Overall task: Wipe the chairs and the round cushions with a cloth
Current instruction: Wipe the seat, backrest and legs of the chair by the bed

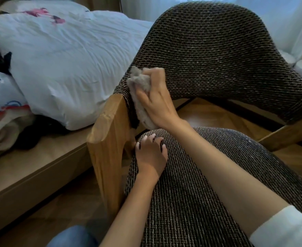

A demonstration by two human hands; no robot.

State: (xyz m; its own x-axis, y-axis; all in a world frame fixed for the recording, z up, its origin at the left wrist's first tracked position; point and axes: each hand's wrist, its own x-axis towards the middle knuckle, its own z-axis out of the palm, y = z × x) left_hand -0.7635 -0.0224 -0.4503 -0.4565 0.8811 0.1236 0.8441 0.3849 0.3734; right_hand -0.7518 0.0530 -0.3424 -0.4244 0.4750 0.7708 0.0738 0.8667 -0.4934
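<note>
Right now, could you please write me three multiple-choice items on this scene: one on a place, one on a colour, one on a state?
1. Where is the cloth pressed?
A. On the bed
B. On the left edge of the chair back, above the wooden arm
C. On the floor

2. What colour is the cloth?
A. Light grey
B. Bright red
C. Dark blue

3. What is the left hand doing?
A. Gripping the cloth
B. Resting bare on the seat cushion
C. Lifting the duvet

Answers: 1 B, since the right hand holds the cloth against the woven back beside the arm. 2 A, as it looks pale grey against the dark weave. 3 B, as its fingers lie spread on the cushion's edge, holding nothing.
</note>
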